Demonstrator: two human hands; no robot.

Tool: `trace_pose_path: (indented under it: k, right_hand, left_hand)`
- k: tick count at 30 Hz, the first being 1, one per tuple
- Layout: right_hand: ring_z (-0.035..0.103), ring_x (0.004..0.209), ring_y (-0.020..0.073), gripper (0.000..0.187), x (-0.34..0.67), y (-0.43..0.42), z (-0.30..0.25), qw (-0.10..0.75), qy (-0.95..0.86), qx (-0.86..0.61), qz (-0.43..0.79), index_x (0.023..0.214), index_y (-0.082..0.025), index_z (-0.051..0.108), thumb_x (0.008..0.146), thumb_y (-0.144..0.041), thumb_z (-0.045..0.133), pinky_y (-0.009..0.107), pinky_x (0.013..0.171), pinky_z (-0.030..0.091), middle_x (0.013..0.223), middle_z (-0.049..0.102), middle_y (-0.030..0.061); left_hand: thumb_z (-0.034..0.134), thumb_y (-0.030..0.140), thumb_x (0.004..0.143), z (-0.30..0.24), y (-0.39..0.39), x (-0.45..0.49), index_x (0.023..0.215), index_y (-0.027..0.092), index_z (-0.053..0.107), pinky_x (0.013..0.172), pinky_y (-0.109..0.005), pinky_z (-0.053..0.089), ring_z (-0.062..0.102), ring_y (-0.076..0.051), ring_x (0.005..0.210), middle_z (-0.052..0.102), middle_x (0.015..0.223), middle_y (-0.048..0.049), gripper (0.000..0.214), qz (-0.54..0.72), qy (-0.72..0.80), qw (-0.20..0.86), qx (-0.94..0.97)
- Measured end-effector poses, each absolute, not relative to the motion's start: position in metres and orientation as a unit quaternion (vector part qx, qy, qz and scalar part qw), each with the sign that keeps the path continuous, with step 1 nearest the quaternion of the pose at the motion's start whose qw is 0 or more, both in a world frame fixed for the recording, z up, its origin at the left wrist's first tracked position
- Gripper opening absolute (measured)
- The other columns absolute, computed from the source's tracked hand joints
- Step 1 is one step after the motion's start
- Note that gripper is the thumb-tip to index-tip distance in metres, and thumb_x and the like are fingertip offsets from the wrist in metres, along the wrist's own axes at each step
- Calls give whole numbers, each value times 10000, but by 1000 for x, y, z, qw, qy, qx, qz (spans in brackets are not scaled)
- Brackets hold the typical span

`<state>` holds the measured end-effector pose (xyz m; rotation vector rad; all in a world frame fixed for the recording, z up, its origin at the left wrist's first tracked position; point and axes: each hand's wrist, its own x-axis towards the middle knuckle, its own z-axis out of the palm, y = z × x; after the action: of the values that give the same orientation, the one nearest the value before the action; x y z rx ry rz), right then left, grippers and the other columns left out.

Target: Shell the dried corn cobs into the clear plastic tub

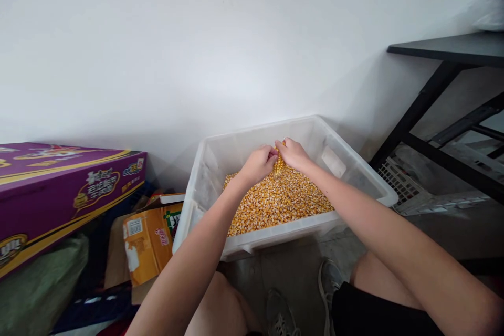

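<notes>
An ear of dried corn (279, 166) is held between my two hands, above a heap of loose yellow kernels (275, 199). On its left side, my left hand (258, 164) has its fingers closed round the cob. My right hand (293, 154) grips the upper right part of the same ear, fingers bent over it. The lower end of the ear shows rows of kernels still attached; its top is mostly covered by my fingers. Beneath both hands, the kernels lie in a translucent white plastic bin (271, 235).
A purple carton (59, 194) stands at the left, with an opened orange cardboard box (147, 244) beside the bin. At the right is a black-framed table (449, 48) with a white plastic basket (401, 176) under it. A white wall (236, 52) rises behind. My shoes (281, 312) are below the bin.
</notes>
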<state>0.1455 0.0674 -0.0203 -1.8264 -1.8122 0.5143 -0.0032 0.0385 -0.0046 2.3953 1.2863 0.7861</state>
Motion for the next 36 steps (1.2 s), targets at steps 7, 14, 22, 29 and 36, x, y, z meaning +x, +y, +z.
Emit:
trace_pose_path:
  k: [7, 14, 22, 29, 36]
  right_hand:
    - [617, 911, 262, 483, 149, 72, -19, 262, -659, -670, 220, 935, -156, 621, 917, -536, 325, 286, 700, 391, 971, 686, 140]
    - [620, 872, 250, 440, 151, 69, -19, 257, -657, -673, 222, 926, -166, 622, 908, -518, 358, 282, 684, 393, 949, 689, 126]
    - [618, 957, 283, 428, 143, 65, -15, 341, -628, -674, 188, 987, -148, 579, 916, -515, 370, 326, 782, 427, 988, 676, 156]
    - [648, 703, 209, 476, 137, 64, -11, 450, -520, -644, 336, 1166, -163, 459, 918, -558, 365, 294, 568, 481, 1022, 646, 136]
    - [623, 615, 158, 462, 122, 59, -10, 494, -458, -606, 424, 1271, -208, 283, 944, -535, 303, 247, 453, 456, 994, 630, 99]
  left_hand:
    - [492, 133, 773, -3, 40, -11, 941, 145, 677, 741, -262, 468, 603, -151, 773, 674, 887, -60, 250, 325, 482, 117, 805]
    - [578, 224, 773, 2, 38, -10, 854, 180, 750, 712, -251, 468, 614, -142, 729, 703, 824, -21, 195, 261, 447, 186, 835]
    - [584, 197, 809, -2, 40, -7, 825, 178, 732, 778, -267, 452, 600, -153, 779, 667, 839, -39, 150, 317, 468, 128, 815]
    - [548, 246, 862, -11, 38, 0, 878, 191, 732, 780, -269, 453, 589, -151, 806, 618, 860, -49, 192, 409, 520, 88, 744]
    - [520, 290, 881, -17, 42, 4, 898, 167, 703, 829, -299, 452, 592, -178, 903, 645, 926, -75, 221, 446, 579, 70, 679]
